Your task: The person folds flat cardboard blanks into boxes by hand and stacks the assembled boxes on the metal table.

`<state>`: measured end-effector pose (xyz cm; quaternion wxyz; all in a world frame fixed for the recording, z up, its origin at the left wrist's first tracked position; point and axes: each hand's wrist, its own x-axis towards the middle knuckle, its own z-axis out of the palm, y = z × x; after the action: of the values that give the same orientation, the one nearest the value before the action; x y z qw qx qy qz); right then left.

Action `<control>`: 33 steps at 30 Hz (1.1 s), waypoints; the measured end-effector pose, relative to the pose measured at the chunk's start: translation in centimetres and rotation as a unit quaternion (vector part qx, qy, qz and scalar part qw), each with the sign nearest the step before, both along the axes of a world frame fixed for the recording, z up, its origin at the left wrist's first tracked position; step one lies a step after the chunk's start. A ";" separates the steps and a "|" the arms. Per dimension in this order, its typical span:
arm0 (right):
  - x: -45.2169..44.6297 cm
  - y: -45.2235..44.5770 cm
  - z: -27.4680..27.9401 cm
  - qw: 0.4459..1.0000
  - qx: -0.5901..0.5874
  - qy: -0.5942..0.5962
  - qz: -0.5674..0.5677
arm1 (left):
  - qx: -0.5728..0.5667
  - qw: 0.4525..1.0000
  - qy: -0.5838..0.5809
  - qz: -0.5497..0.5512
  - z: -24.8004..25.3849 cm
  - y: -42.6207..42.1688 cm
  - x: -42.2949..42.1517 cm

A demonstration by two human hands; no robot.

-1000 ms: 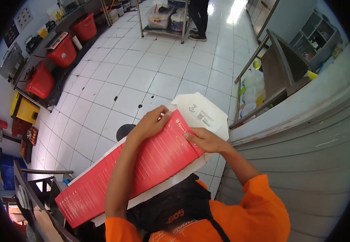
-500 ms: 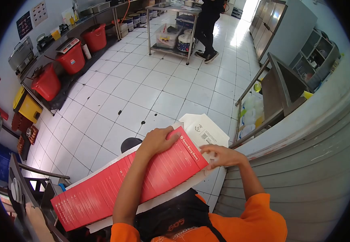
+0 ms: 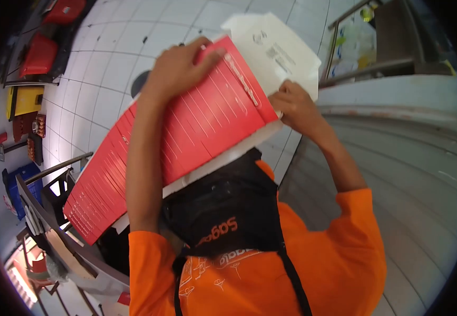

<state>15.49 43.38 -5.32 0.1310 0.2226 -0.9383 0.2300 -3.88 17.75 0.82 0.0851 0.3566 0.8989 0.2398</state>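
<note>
A long stack of red printed cardboard sheets [image 3: 202,121] lies slantwise across the front of my body, with a white edge showing beneath it. White cardboard flaps [image 3: 276,50] with small print stick out past its upper right end. My left hand [image 3: 183,68] grips the top edge of the stack, thumb on the red face. At the right end, my right hand [image 3: 294,108] has its fingers curled in at the corner where red meets white; its fingertips are partly hidden. A black apron [image 3: 218,210] is just below the stack.
White floor tiles [image 3: 94,79] lie beyond the cardboard. Red bins [image 3: 40,55] and a yellow box [image 3: 25,101] stand at the left. A metal rack with bottles [image 3: 352,50] is at the upper right, beside a ribbed grey surface [image 3: 397,174]. A dark-framed table [image 3: 75,247] is at lower left.
The view has tilted down toward my body, so the cardboard appears higher and larger. My right hand has moved off the red face to the corner, its fingers now curled. My left hand keeps its hold.
</note>
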 end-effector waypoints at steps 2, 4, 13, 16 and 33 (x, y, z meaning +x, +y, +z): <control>0.7 -0.5 -0.6 0.999 -0.023 -0.010 -0.024 | -0.006 0.998 -0.053 0.014 1.1 0.3 0.6; 0.9 -0.3 -0.9 0.997 -0.053 -0.030 -0.038 | -0.001 0.998 -0.063 0.025 0.8 0.8 0.5; 1.1 1.8 -2.0 0.993 -0.087 -0.081 0.001 | 0.021 0.995 -0.089 0.035 0.9 1.1 0.5; 1.2 1.6 -2.5 0.992 -0.110 -0.059 -0.003 | 0.001 0.994 -0.100 0.044 0.8 0.7 0.4; 1.8 0.5 -4.6 0.976 -0.201 -0.061 -0.064 | -0.048 0.990 -0.104 0.087 1.4 1.9 0.9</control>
<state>17.27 43.89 -9.94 0.1301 0.1171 -0.8913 0.4183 -2.94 19.62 2.19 0.1742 0.2453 0.9233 0.2389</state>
